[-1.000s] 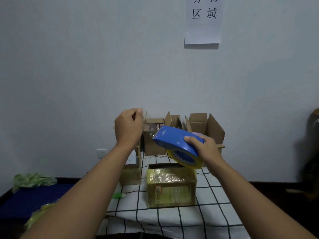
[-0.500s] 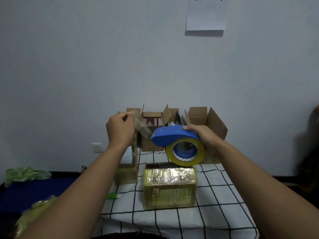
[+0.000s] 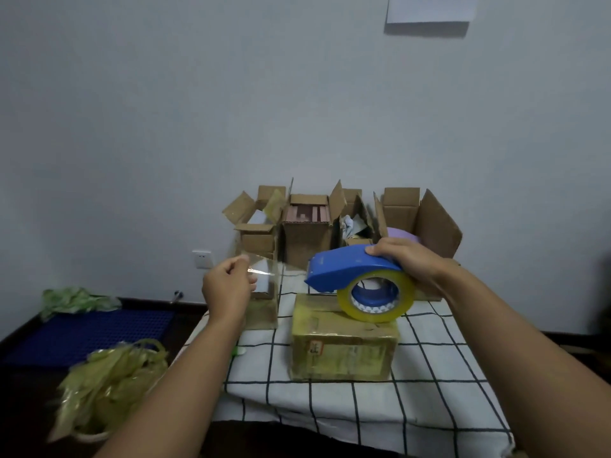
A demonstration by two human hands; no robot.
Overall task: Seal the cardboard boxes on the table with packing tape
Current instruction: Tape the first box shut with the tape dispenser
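**Tape strip drawn out above the closed box**

Right hand (image 3: 408, 259) grips the blue tape dispenser (image 3: 344, 266) from above, fingers (image 3: 377, 250) curled over its top edge. The yellowish tape roll (image 3: 377, 297) sits in the dispenser, its lower rim at or just above the top of the closed cardboard box (image 3: 342, 345); contact cannot be told.

Left hand (image 3: 228, 287) held up to the left of the dispenser, fingers curled together and pinching the free end of a clear tape strip (image 3: 274, 269). The strip runs taut from the pinch across to the dispenser's nose.

Closed box stands mid-table on a white cloth with a black grid (image 3: 429, 368), already glossy with tape, a small label on its front face.

Behind it, along the wall, a row of open cardboard boxes (image 3: 307, 239) with flaps up; one more open box (image 3: 261, 292) stands just left of the closed one, behind the left hand.

Off the table, lower left: a heap of crumpled yellowish tape waste (image 3: 112, 385), a blue mat (image 3: 92, 328), a wall socket (image 3: 201, 258). A paper sheet (image 3: 429, 8) hangs on the wall, top right.
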